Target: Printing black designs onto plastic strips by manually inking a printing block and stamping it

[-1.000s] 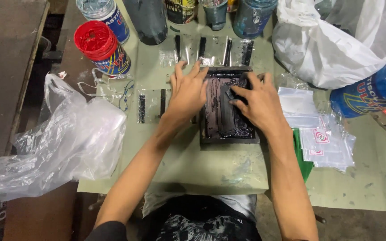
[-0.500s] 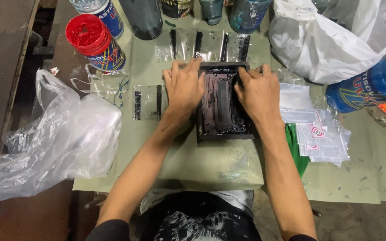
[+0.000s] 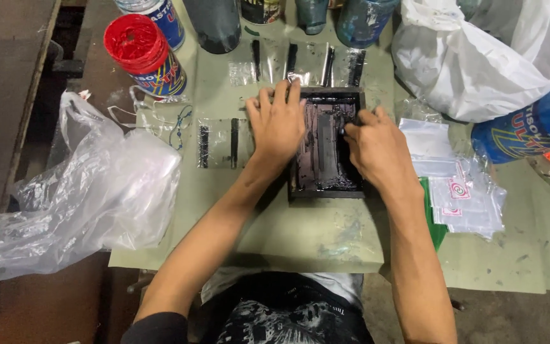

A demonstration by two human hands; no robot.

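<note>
My small black printing frame (image 3: 326,150) sits mid-table on the green mat (image 3: 275,229). My left hand (image 3: 278,121) lies flat, fingers spread, pinning its left edge; my right hand (image 3: 377,150) curls at the right edge, perhaps pinching something. I press evenly so nothing shifts. The red-lidded can (image 3: 144,54) stays sealed; the clear bag (image 3: 90,191) looks empty.
</note>
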